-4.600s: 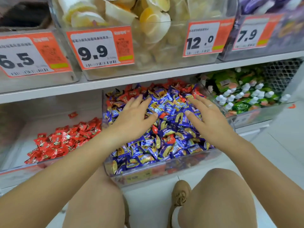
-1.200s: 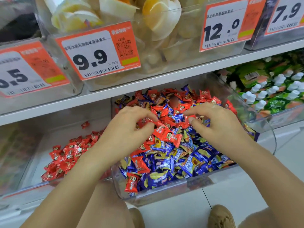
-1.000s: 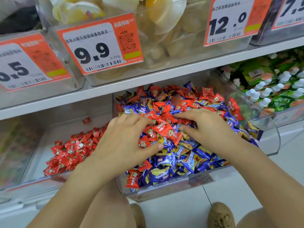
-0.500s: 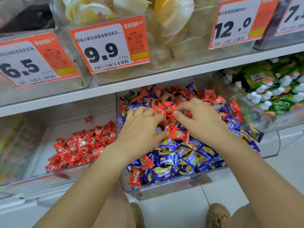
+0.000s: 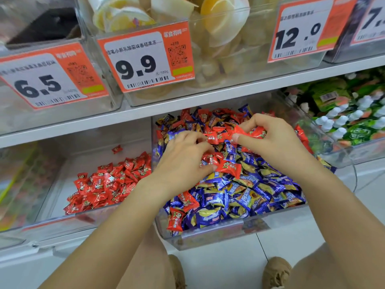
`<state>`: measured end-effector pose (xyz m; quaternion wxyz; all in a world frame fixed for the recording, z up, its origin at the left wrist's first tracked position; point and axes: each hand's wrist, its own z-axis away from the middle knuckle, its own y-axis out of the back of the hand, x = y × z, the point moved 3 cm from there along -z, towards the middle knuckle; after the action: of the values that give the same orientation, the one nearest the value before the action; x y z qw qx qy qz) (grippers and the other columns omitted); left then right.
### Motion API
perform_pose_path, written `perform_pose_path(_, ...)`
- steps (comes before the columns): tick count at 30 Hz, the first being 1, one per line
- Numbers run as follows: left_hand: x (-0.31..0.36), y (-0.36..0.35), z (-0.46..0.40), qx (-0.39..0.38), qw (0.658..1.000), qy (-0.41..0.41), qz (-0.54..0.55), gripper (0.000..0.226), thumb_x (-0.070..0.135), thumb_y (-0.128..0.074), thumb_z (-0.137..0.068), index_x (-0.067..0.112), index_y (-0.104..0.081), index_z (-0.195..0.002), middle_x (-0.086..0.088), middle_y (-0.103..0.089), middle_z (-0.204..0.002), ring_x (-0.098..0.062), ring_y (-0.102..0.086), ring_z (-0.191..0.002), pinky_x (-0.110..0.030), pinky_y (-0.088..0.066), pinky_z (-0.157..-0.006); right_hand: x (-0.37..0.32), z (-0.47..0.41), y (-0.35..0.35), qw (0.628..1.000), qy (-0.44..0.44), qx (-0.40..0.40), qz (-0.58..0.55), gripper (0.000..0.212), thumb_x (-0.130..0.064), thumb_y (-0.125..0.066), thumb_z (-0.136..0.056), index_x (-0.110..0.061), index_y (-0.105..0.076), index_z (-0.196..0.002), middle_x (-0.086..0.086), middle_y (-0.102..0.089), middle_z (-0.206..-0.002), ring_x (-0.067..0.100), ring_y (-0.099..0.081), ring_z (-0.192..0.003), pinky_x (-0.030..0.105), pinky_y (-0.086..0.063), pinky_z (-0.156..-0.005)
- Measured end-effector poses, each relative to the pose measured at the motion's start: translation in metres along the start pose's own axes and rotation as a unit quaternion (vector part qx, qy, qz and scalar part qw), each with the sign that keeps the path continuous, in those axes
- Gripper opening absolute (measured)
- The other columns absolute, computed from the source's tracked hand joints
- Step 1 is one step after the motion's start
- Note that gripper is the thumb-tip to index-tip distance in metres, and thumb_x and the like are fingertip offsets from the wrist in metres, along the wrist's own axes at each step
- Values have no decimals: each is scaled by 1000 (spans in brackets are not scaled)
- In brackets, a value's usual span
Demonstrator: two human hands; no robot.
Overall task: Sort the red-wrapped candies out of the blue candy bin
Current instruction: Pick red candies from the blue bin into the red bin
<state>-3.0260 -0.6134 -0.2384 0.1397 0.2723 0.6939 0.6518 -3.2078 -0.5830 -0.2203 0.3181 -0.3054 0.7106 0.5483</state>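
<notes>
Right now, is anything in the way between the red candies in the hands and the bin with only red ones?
Only the clear wall between the two bins. Both the left hand and right hand must lift their red candies over it to the red bin.

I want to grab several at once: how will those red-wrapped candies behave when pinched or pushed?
Probably light: the right hand pinches red-wrapped candies with fingertips alone. The glossy wrappers look slippery, so some may slide off. Loosely heaped in the bin, they would likely scatter rather than roll.

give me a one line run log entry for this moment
phase: gathering | left hand: grips red candies | right hand: pinches red candy | blue candy bin: reds remain | red bin: partly filled
</notes>
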Motion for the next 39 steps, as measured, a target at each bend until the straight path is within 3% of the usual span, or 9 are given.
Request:
perform_pose_path(4,-1,8,4,88,990,14,113,24,36,-71,-80,30,-57,-99,13,-57,-114,-11,-42,-119,-32,-33,-98,4,-2,2,999,-28,-24,-17,19,-32,-70,-81,-21,-57,-74,-7,-60,-85,-3,-46,-50,17,-36,-55)
perform_pose_path(8,-10,25,14,134,921,87,355,23,13,-61,-87,32,-54,-98,9,-64,-92,-17,-62,-87,-38,-50,-82,9,-4,5,976,-96,-40,-192,8,-17,-63,-87,-14,-60,-80,-6,-54,-55,5,-45,-47,21,-37,-53)
perform_pose_path(10,-13,31,15,135,910,121,373,27,3,-50,-86,30,-53,-90,1,-57,-80,-28,-57,-74,-40,-48,-67,10,-5,5,961,-126,-51,-243,8,-12,-56,-91,-12,-60,-85,-9,-57,-51,7,-43,-49,20,-36,-48)
perform_pose_path(13,-13,35,17,109,934,142,309,19,6,-48,-84,22,-51,-75,6,-47,-71,-13,-41,-57,-28,-33,-57,14,-4,6,963,-143,-34,-226,12,-16,-49,-92,-12,-61,-90,0,-66,-67,10,-50,-56,24,-38,-53)
perform_pose_path(17,-7,35,7,96,972,107,186,12,33,-56,-91,28,-63,-82,6,-58,-65,-7,-51,-60,-27,-40,-60,17,-3,5,990,-91,12,-102,18,-29,-56,-90,-14,-63,-82,3,-58,-64,10,-48,-54,26,-41,-58)
perform_pose_path(21,0,22,-16,78,996,28,38,41,40,-52,-95,30,-51,-135,2,-61,-120,-18,-59,-107,-33,-48,-84,10,5,1,993,-54,-73,-78,16,-35,-68,-84,-20,-64,-80,3,-62,-64,9,-60,-53,26,-45,-59)
perform_pose_path(24,2,12,-32,40,999,24,-3,60,41,-58,-92,30,-34,-146,-2,-49,-138,-24,-52,-120,-37,-49,-87,4,10,-5,993,16,-113,23,5,-29,-67,-86,-33,-68,-87,-8,-62,-87,6,-60,-70,29,-46,-72)
perform_pose_path(30,8,3,-53,9,994,27,-109,66,50,-58,-89,36,-30,-146,-5,-47,-133,-27,-56,-112,-34,-43,-71,2,17,-20,951,70,-208,217,44,-52,-65,-80,-47,-55,-122,-10,-52,-103,11,-50,-99,33,-44,-84)
perform_pose_path(39,11,-5,-65,6,988,6,-157,47,48,-46,-96,34,-36,-140,-5,-64,-111,-27,-62,-98,-31,-40,-63,-2,14,-17,963,64,-184,187,40,-32,-60,-84,-40,-58,-123,-15,-50,-85,-2,-49,-66,17,-36,-59)
